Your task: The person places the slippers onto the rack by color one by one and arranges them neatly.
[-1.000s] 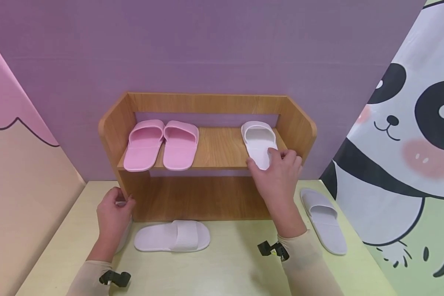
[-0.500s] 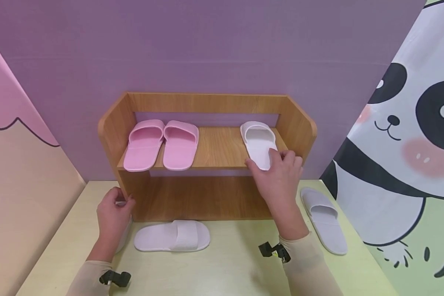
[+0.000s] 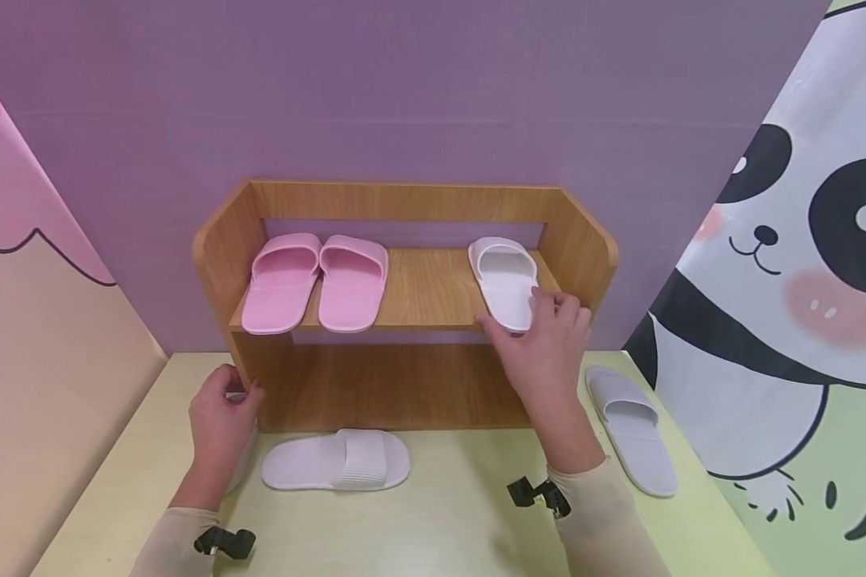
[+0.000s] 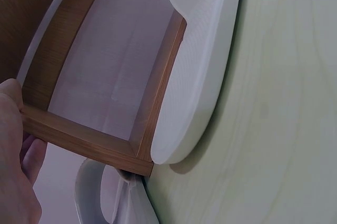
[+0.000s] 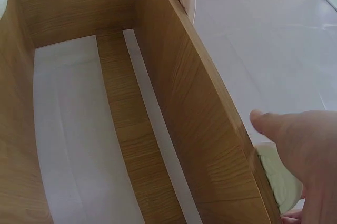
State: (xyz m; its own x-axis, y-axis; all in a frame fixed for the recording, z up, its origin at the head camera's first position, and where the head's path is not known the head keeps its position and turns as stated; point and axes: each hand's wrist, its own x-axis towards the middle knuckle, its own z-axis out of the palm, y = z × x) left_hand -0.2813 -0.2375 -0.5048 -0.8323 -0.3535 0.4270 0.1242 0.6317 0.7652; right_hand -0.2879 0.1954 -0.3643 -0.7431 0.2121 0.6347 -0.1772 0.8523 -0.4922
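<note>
A white slipper (image 3: 505,280) lies on the right part of the upper shelf of a wooden shoe rack (image 3: 433,292), toe inward. My right hand (image 3: 544,344) is spread about its heel. The index fingertip is at the slipper's right edge, while the thumb stands apart from it in the right wrist view. My left hand (image 3: 220,417) grips the front edge of the rack's left side panel, thumb and fingers on opposite faces in the left wrist view. Two pink slippers, one (image 3: 280,288) at the far left and another (image 3: 354,284) beside it, sit on the same shelf.
On the table (image 3: 404,537), a white slipper (image 3: 335,461) lies sideways before the rack. Another white slipper (image 3: 631,433) lies to the rack's right. A third white slipper (image 3: 241,461) is partly hidden behind my left hand. A purple wall (image 3: 433,96) stands behind.
The white slipper on the shelf has shifted slightly left. My right index finger has moved a little right, baring more of the heel. The left hand has stayed in place.
</note>
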